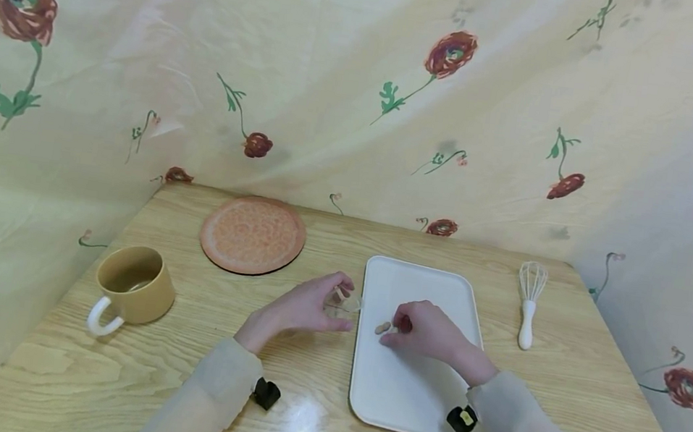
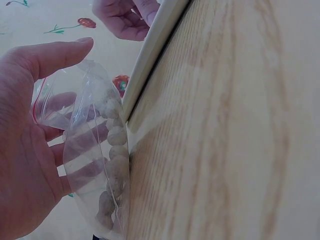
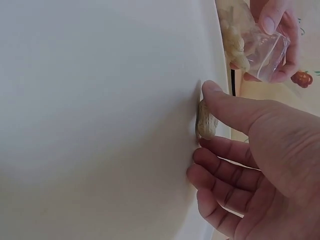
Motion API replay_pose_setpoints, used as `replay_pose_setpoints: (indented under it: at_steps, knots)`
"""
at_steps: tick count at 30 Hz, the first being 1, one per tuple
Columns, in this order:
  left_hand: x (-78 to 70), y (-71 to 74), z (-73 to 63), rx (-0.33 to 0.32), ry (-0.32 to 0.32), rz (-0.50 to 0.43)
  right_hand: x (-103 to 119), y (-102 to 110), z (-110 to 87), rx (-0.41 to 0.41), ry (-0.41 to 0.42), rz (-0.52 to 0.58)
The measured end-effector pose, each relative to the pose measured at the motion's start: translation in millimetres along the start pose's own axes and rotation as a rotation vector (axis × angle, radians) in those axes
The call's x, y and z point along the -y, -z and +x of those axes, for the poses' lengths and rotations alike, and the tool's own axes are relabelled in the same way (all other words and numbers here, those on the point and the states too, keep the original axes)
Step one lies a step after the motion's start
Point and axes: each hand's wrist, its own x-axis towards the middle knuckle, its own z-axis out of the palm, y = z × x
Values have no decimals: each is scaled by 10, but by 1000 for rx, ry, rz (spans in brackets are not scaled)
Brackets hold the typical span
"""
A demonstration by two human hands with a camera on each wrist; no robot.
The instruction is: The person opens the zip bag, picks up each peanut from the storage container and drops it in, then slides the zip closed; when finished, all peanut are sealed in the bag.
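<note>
On the white tray [image 1: 407, 406] lies a peanut in its shell [image 3: 207, 120]. My right hand [image 1: 426, 331] is over the tray, with the thumb tip at one end of the peanut and the index fingertip by the other. In the head view the peanut sits just past those fingertips. A clear zip bag [image 2: 82, 145] with several peanuts inside stands on the table against the tray's left edge. My left hand [image 1: 311, 304] curves around this bag, its fingers showing through the plastic and its thumb by the bag's top.
A tan mug [image 1: 142, 295] with a white handle stands at the left. Behind it to the right lies a round orange-pink mat [image 1: 253, 234]. Right of the tray is a whisk [image 1: 528, 309] with a white handle. A flowered curtain [image 1: 336, 98] hangs along the wooden table's back edge.
</note>
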Motion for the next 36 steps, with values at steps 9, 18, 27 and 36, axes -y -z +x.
replay_pose_setpoints:
  at_steps: [9,18,27,36]
  knots:
    - [9,-6,14,3,4,-15,-20,9,-16,-19,23,7]
    - [-13,6,17,3,1,-1,-11,152,-21,-14,42,34]
    - [-44,16,-7,5,27,-15,117,273,47,-57,61,36]
    - [-29,28,-18,8,11,-23,424,368,223,-99,124,50]
